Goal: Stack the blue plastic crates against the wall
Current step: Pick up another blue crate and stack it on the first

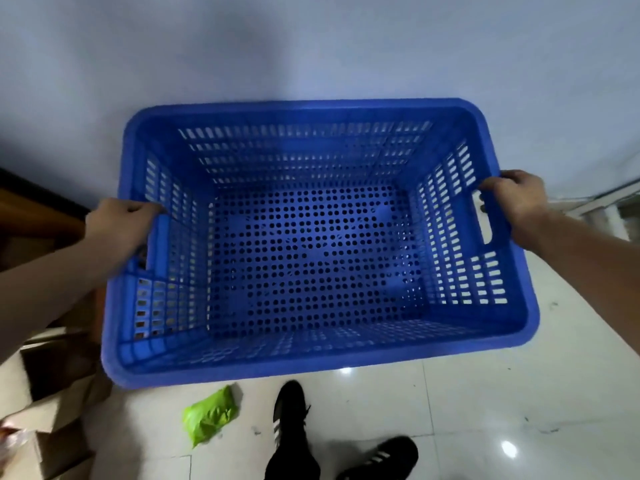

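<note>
Hands grip blue crate (313, 358) by side handles: left hand (119, 225), right hand (519, 202), arms outstretched toward wall (311, 46).

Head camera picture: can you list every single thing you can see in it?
crate: one, blue, held up in the middle, near the wall
wall: one, pale grey-white, behind the crate
floor: white shiny tiles, below and to the right
bag: one, green, crumpled on the floor under the crate's near edge
boxes: brown cardboard, count unclear, lower left
shoes: two, black with white stripes, bottom centre
left hand: one, gripping the crate's left side
right hand: one, gripping the crate's right side by its handle slot
</note>
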`<state>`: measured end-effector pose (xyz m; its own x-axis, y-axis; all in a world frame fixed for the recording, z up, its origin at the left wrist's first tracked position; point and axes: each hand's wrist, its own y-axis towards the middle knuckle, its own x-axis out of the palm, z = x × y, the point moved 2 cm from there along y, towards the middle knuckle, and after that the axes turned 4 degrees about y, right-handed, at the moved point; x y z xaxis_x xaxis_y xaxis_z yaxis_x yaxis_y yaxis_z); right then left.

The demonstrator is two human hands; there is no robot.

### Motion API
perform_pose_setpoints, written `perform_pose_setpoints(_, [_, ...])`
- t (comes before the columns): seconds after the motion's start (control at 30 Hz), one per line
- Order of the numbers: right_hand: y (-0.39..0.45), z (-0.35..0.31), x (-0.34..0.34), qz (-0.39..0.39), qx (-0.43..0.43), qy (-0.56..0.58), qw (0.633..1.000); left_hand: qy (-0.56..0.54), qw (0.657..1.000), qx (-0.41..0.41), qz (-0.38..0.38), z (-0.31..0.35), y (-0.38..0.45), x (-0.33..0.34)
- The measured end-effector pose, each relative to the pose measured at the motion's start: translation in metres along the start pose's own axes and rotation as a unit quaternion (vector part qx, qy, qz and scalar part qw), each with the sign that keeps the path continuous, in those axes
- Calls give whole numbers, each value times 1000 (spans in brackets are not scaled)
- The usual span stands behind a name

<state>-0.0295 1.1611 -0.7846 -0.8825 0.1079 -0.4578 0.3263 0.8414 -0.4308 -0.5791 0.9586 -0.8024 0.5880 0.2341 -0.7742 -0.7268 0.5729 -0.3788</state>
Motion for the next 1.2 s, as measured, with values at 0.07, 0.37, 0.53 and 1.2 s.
perform_pose_setpoints(0.07, [8, -1, 2, 4, 0, -17, 1000, -9, 1000, -3, -16, 0, 2, 9])
perform_pose_setpoints(0.37, [18, 5, -3, 21, -10, -71, 997, 17, 997, 49, -48, 27, 7, 35])
perform_pose_setpoints(0.53, [17, 8, 3, -24, -22, -148, 988, 135, 987, 70, -52, 28, 8, 34])
perform_pose_setpoints(1.2, [-160, 184, -265, 101, 76, -254, 959, 206, 759, 599, -153, 258, -354, 228])
